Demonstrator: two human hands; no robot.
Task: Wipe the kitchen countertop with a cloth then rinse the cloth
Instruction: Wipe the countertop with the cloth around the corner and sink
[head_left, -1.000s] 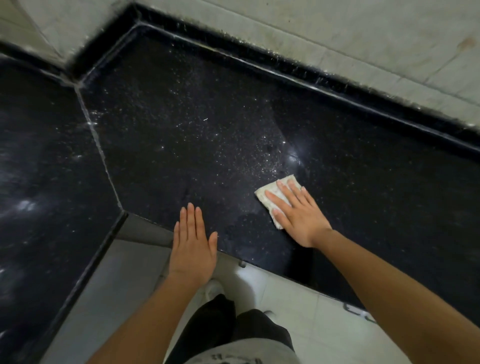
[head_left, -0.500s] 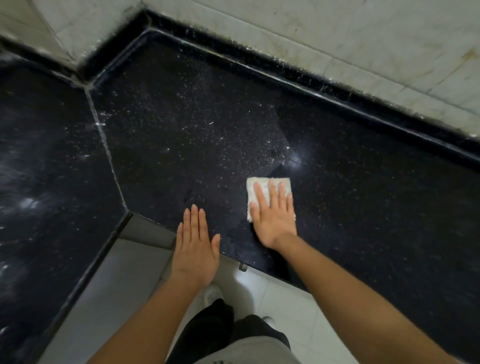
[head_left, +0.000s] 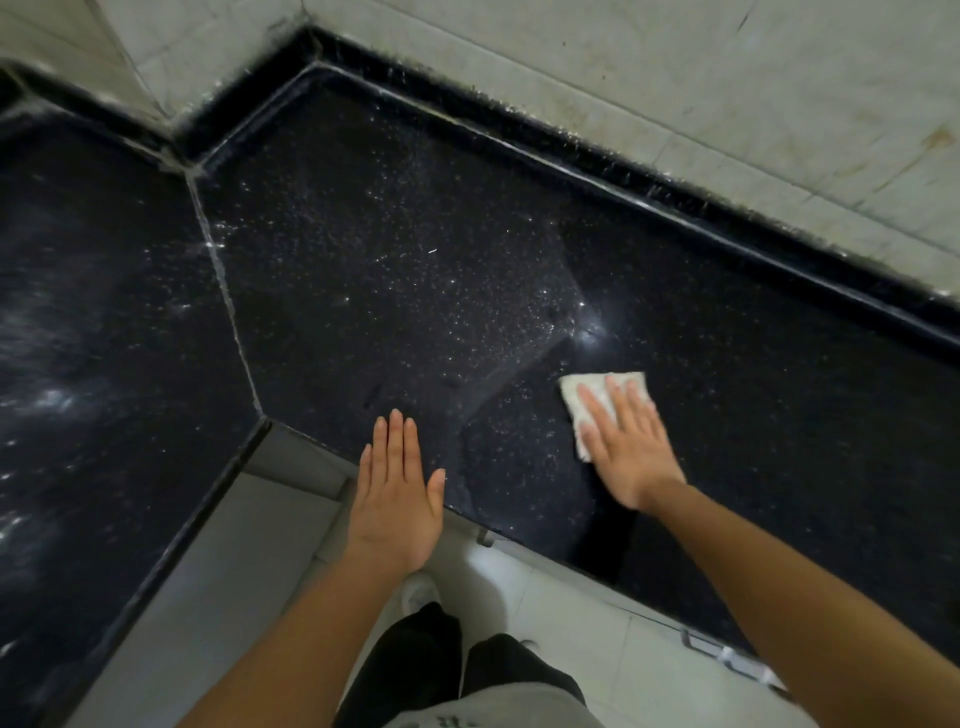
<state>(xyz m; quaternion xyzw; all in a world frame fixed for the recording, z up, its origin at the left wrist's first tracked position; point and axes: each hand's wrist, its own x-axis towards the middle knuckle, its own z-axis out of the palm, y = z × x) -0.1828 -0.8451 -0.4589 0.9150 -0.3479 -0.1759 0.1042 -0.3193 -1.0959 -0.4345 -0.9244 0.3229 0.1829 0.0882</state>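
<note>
R hand (head_left: 631, 447) lies on the cloth (head_left: 596, 384), on the counter (head_left: 415, 260). L hand (head_left: 395, 493) is left of it, at the front edge.

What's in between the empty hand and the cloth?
Just bare black countertop dotted with white specks, between left hand and cloth; the head view shows it.

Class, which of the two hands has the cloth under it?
The right hand: its straight fingers press the white cloth on the countertop, while the left hand rests bare near the front edge.

Single head-worn wide-angle view, looking steeply down and forward, close over the black countertop (head_left: 415, 291) corner, wall tiles (head_left: 675, 78) across upper frame, floor (head_left: 545, 597) lower centre
</note>
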